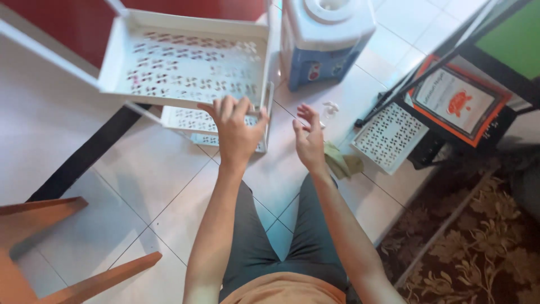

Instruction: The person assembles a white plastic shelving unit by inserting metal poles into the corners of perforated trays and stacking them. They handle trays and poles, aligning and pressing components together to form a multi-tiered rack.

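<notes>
A white plastic rack with perforated shelves stands on the tiled floor in front of me. My left hand is raised with fingers spread, its fingertips at the front rim of the upper shelf. A lower shelf shows beneath it. My right hand hovers open just right of the rack's corner post, holding nothing. A loose perforated shelf panel lies on the floor to the right.
A blue and white water dispenser stands behind the rack. An olive cloth lies by my right hand. A framed orange picture leans at the right, a patterned rug below it, wooden furniture at the left.
</notes>
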